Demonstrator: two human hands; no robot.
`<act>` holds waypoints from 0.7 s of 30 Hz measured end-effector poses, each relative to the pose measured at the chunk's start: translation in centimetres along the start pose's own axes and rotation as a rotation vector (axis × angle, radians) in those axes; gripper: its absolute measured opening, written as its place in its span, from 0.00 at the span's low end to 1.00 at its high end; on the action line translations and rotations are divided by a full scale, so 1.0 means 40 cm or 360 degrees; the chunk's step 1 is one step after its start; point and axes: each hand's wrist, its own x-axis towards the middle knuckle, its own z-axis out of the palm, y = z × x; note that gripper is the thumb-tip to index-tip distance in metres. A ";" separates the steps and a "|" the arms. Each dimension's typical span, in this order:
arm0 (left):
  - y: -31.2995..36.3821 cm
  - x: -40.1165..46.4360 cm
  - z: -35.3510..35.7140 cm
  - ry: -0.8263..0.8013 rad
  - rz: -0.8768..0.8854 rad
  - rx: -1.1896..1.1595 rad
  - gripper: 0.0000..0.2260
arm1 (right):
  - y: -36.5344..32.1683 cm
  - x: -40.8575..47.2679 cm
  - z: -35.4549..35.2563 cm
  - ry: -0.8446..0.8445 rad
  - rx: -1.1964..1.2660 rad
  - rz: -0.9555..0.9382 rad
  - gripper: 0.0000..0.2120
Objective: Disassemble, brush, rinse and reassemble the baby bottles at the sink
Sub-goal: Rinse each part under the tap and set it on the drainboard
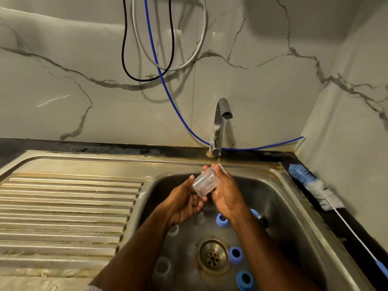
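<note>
A clear plastic bottle cap (206,182) is held tilted between both hands over the sink basin (279,198), just below the running tap (221,122). My left hand (184,203) cradles it from below with curled fingers. My right hand (227,193) presses against its right side, fingers fairly straight. On the basin floor lie several blue collar rings (235,255) (244,280) (222,219), clear bottle bodies (162,267) (173,230) and a clear teat (201,218).
A blue and white bottle brush (315,186) lies on the dark counter right of the sink, its handle reaching toward me. The ribbed steel draining board (63,211) is on the left. The drain (213,256) sits mid-basin. Cables and a blue hose (168,91) hang on the marble wall.
</note>
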 end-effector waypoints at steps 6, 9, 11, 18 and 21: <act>-0.039 0.036 0.002 0.0335 0.0899 0.0987 0.14 | 0.021 0.028 -0.014 0.0252 -0.0094 0.0132 0.29; -0.048 0.047 -0.007 0.0493 0.1276 0.1524 0.17 | 0.033 0.036 -0.012 0.0336 -0.0204 0.0110 0.24; -0.047 0.052 -0.014 0.0663 0.1378 0.1615 0.19 | 0.035 0.026 -0.013 0.0263 -0.0364 0.0151 0.23; -0.033 0.063 -0.062 0.0892 0.0882 0.1894 0.28 | 0.029 0.037 -0.035 0.0446 -0.1358 -0.0383 0.19; -0.029 0.069 -0.072 0.0942 0.0781 0.1869 0.26 | 0.022 0.050 -0.057 0.0468 -0.1635 -0.0324 0.18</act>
